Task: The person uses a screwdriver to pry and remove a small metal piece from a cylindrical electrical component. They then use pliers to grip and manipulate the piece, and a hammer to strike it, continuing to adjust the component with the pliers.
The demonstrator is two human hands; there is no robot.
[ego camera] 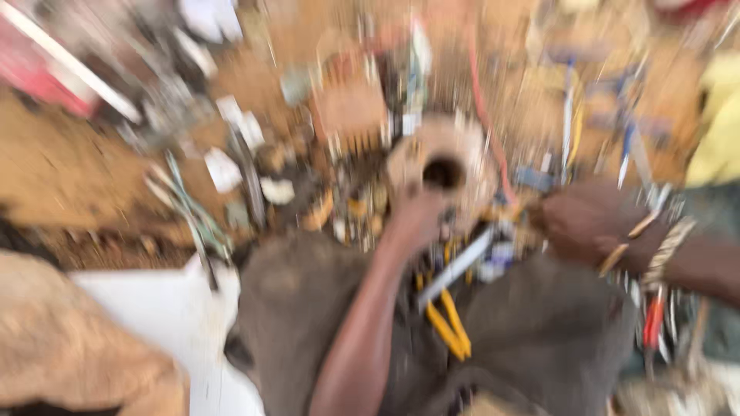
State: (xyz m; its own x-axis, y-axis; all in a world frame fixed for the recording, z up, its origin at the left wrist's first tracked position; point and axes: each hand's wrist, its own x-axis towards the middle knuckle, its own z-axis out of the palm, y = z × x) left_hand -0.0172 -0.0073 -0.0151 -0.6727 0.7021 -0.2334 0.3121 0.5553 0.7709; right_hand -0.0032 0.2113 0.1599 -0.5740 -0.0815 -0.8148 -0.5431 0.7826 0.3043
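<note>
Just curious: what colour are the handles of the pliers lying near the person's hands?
Yellow handles, seen, though blurred, in the head view.

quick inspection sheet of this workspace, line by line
surface: sandy ground, frame heavily motion-blurred
job's things: tan round part with a dark centre hole, left hand at its lower edge; grip unclear
clutter: yellow-handled pliers on the dark cloth; white scraps and metal bits scattered, kinds too blurred to tell
grippers: right hand, beaded bracelet on its wrist, beside the part; fingers hidden by blur
cables: red wire curving past the part
surroundings: white sheet lower left, yellow object at right edge
</note>
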